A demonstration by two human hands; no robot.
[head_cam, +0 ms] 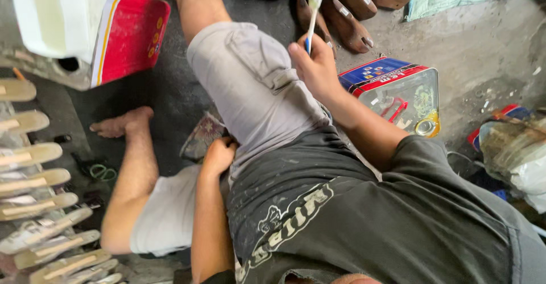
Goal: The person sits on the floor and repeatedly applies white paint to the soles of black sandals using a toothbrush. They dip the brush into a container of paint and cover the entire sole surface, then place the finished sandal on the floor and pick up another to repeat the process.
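My right hand (315, 68) is raised over my right knee and holds a white and blue toothbrush (313, 11) upright, bristles at the top. My left hand (219, 154) rests low between my legs, fingers curled against the grey shorts (250, 85); whether it holds anything is hidden. I sit on the dark floor in a dark printed shirt (364, 215), with my bare left foot (122, 122) stretched out to the left.
A square metal tin (404, 93) with a blue and red side stands right of my right arm. Wooden shoe lasts (352, 11) lie at the top. Several shoe soles (34, 204) line the left edge. A red and white box (114, 28) sits at the top left.
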